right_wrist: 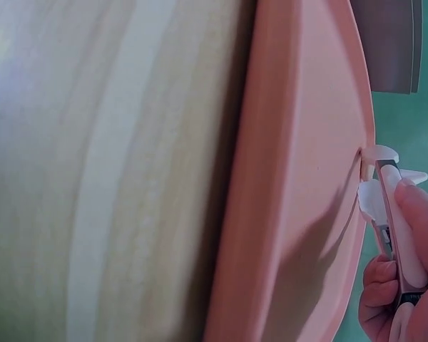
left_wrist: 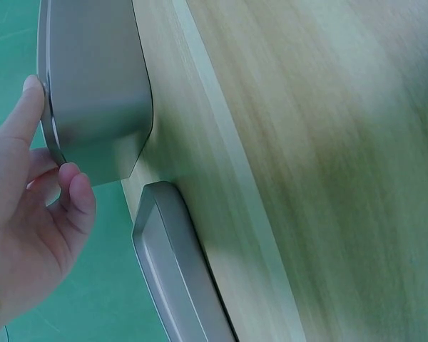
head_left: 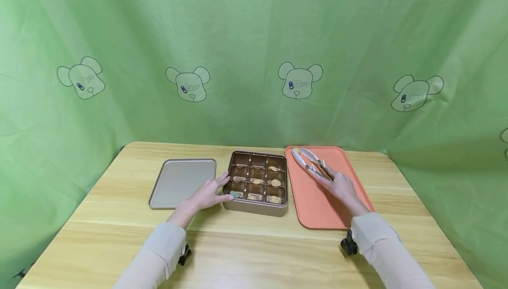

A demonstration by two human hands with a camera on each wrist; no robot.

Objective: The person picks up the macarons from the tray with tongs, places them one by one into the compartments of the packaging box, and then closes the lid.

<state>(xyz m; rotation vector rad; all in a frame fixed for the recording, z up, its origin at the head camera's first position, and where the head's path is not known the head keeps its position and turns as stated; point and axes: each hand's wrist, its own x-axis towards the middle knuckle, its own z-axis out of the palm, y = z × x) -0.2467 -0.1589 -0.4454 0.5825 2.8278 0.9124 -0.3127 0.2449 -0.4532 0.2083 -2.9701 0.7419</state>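
Note:
My left hand [head_left: 208, 193] holds the left front corner of a square metal tin [head_left: 254, 208], thumb and fingertips at its rim. Inside, a brown divided insert [head_left: 240, 160] has several compartments. Small round cookies [head_left: 275, 183] lie in some of them, and a greenish piece [head_left: 236, 194] sits in the front left one. My right hand [head_left: 340, 187] grips a pair of tongs [head_left: 313, 170] with light-coloured heads over the orange tray [head_left: 317, 212]. Between the tong heads, near the tray's back left corner, is a round cookie [head_left: 296, 150].
Left of the tin a flat metal lid [head_left: 184, 178] lies on the wooden table [head_left: 246, 253]. The tray stands close along the tin's right side. Behind the table's back edge hangs a green curtain [head_left: 246, 117] with printed bear heads.

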